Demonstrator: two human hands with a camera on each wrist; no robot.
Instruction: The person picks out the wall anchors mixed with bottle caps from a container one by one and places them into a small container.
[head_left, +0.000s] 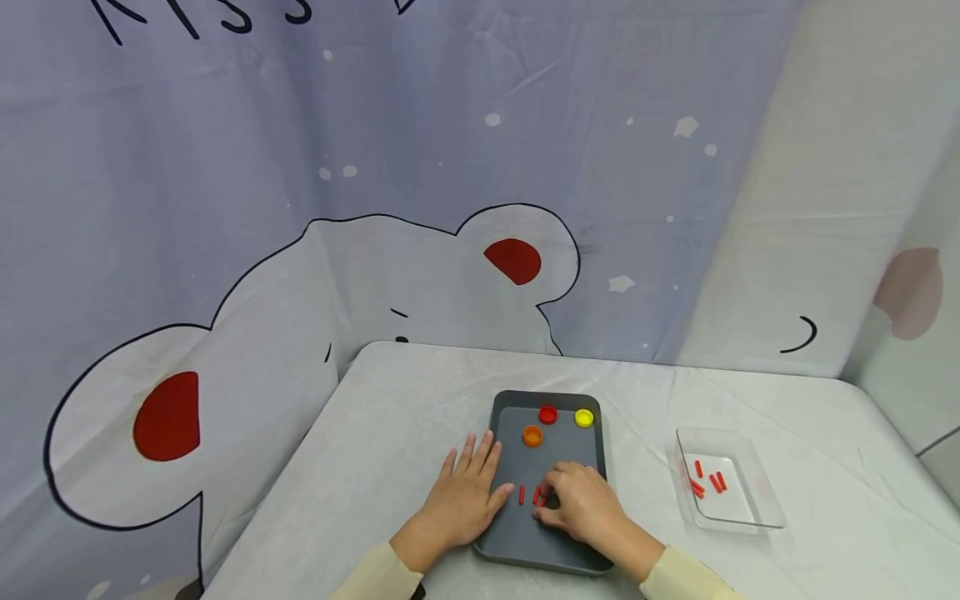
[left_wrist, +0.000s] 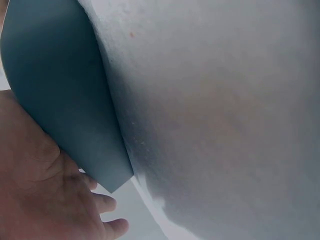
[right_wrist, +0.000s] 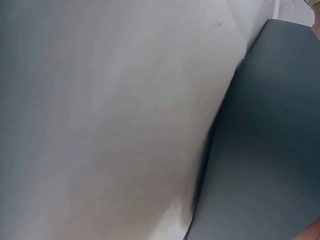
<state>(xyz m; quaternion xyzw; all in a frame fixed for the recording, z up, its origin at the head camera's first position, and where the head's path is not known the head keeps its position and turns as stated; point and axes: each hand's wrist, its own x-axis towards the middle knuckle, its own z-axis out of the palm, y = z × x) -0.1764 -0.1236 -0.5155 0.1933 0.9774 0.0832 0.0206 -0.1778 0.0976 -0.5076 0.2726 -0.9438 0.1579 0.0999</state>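
Observation:
A dark grey tray (head_left: 551,546) lies on the white-covered table. My left hand (head_left: 460,502) rests along its left edge with straight, spread fingers; the left wrist view shows the palm (left_wrist: 45,190) beside the tray's side (left_wrist: 65,95). Over the middle of the tray, my right hand (head_left: 585,502) has curled fingers, with thumb and forefinger pinching a small red stick (head_left: 542,502). To the left of those fingertips, another red stick (head_left: 522,495) stands apart, and one more (head_left: 536,494) is close by them. The right wrist view catches mostly the tray's side (right_wrist: 260,130).
Toward the tray's far end sit a red cap (head_left: 547,414), a yellow cap (head_left: 583,418) and an orange cap (head_left: 532,436). A purple bit behind the right hand is mostly hidden. Off to the right, a clear box (head_left: 738,523) holds several red sticks (head_left: 714,483).

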